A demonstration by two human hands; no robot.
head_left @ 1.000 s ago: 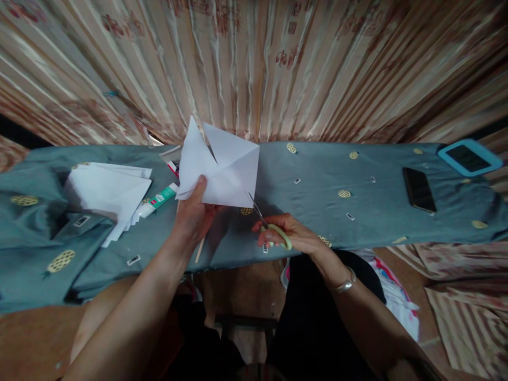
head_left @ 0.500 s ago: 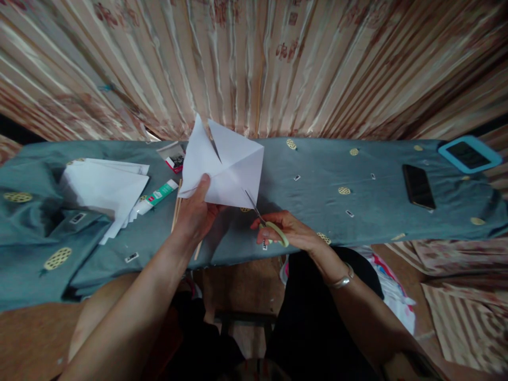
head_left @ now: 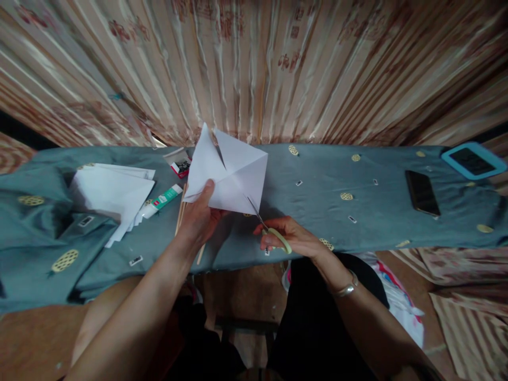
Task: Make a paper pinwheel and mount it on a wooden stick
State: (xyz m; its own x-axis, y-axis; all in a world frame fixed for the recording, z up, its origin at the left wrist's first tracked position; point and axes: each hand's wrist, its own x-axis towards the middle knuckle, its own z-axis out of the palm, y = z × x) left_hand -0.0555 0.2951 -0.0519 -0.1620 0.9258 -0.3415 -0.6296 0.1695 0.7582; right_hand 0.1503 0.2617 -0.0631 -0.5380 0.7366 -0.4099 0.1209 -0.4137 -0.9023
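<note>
A grey-blue patterned cloth (head_left: 317, 211) covers the counter. On it lie a stack of white paper sheets (head_left: 113, 193), a green-and-white glue tube (head_left: 161, 201), a small red-and-white box (head_left: 181, 167) — and, far right, a black phone (head_left: 422, 192) near a blue-framed tablet (head_left: 473, 160). Striped curtains (head_left: 254, 69) hang behind.

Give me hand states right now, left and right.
Left hand: closed on the folded white paper, held up above the table.
Right hand: closed on the scissors, blades at the paper's lower edge.

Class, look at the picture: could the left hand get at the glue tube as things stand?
Probably not at once: the left hand is gripping the paper. The glue tube lies uncovered on the cloth just to its left, so the way itself looks free.
</note>
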